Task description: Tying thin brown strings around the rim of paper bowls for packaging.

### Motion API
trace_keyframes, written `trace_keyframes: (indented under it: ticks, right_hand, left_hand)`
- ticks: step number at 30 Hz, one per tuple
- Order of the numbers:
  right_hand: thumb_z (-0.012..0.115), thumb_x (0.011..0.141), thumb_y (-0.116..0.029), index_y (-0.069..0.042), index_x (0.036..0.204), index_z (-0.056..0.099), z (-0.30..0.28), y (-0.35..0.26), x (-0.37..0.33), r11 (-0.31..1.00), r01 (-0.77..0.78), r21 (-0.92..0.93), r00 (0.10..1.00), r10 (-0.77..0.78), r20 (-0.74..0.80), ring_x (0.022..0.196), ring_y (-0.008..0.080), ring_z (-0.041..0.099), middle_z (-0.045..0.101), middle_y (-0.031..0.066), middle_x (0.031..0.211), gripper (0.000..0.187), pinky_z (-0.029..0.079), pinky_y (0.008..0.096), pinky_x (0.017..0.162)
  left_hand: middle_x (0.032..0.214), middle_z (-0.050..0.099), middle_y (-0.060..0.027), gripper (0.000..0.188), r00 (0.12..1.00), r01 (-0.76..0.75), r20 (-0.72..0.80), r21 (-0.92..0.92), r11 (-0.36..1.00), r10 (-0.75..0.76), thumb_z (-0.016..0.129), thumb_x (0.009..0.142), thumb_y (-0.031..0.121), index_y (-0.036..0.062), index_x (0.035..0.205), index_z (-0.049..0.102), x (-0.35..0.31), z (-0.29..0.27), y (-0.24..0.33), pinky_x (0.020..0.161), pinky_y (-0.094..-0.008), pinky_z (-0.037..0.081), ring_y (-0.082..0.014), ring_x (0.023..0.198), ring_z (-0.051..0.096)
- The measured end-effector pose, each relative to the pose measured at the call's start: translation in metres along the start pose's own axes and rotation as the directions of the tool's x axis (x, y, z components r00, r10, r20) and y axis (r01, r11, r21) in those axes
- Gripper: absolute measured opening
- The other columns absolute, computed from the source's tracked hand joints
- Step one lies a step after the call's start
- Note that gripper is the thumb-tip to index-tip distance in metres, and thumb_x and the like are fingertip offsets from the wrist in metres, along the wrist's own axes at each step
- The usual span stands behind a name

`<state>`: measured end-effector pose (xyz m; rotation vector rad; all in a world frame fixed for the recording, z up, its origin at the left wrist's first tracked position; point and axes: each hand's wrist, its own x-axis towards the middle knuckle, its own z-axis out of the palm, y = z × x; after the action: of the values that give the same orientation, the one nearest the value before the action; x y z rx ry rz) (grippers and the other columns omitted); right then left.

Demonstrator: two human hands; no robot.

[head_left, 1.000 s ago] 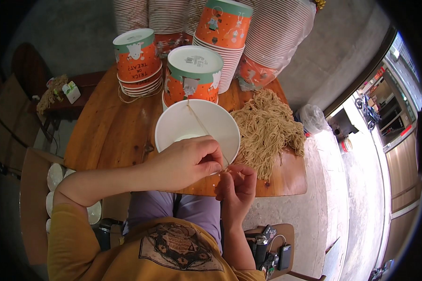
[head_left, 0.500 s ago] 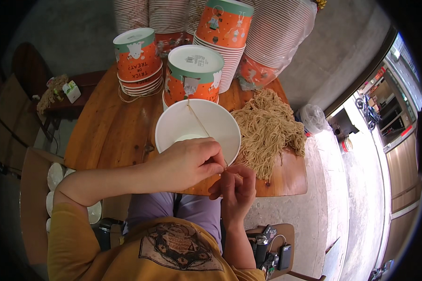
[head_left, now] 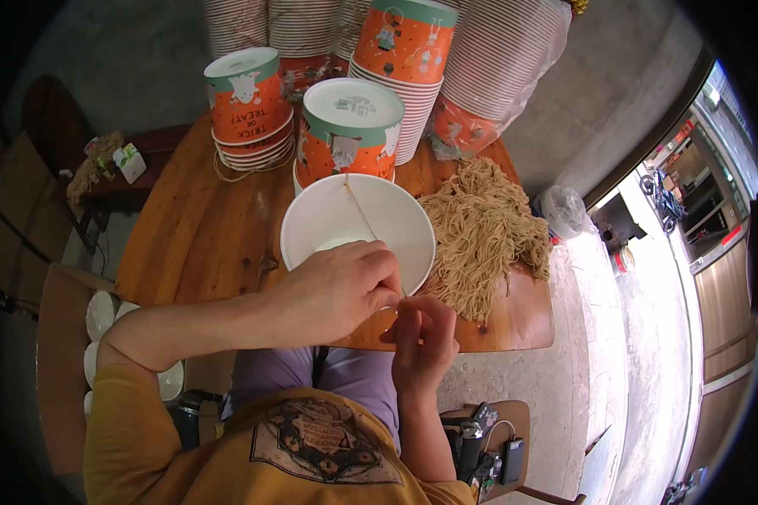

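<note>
Cord (head_left: 360, 209) | across bucket (head_left: 307, 217) | partly behind left fingers (head_left: 387, 269) | at right fingers (head_left: 435, 313)

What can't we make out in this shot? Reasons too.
All in the head view:
- Cord's near end: hidden by left hand and right hand.
- Lower inside of open bucket: partly behind left hand.
- Tops of back stacks: cut off by upper edge.
- Fine print on upturned bucket: too small.
- Some boxed white containers: partly behind left arm.
</note>
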<state>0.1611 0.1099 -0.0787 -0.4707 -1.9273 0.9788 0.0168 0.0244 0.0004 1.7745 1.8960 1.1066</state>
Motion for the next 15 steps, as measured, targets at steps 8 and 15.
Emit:
trace_keyframes:
  ticks: [8, 15]
  right_hand:
    - [0.063, 0.085, 0.008, -0.003, 0.099, 0.061, -0.009, 0.000, 0.013, 0.981, 0.188, -0.053, 0.978, -0.192, -0.077, 0.057, 0.0153, 0.062, 0.065, 0.0074, 0.079, 0.018, 0.048, 0.0240, 0.052]
    - [0.066, 0.083, 0.005, -0.005, 0.099, 0.059, -0.016, -0.006, 0.016, 0.976, 0.189, -0.110, 0.979, -0.196, -0.049, 0.055, 0.0157, 0.061, 0.064, 0.0058, 0.077, 0.020, 0.048, 0.0265, 0.053]
  left_hand:
    - [0.093, 0.061, -0.0105, 0.013, 0.999, 0.010, 0.045, -0.102, 0.995, -0.005, 0.063, 0.087, 0.011, 0.0022, 0.096, 0.059, 0.002, 0.002, -0.001, 0.077, -0.0373, 0.049, -0.0275, 0.091, 0.061]
    - [0.091, 0.063, -0.0100, 0.014, 0.997, 0.032, 0.068, -0.118, 0.993, -0.024, 0.065, 0.085, 0.009, 0.0013, 0.096, 0.061, 0.004, 0.003, -0.001, 0.070, -0.0340, 0.051, -0.0233, 0.081, 0.065]
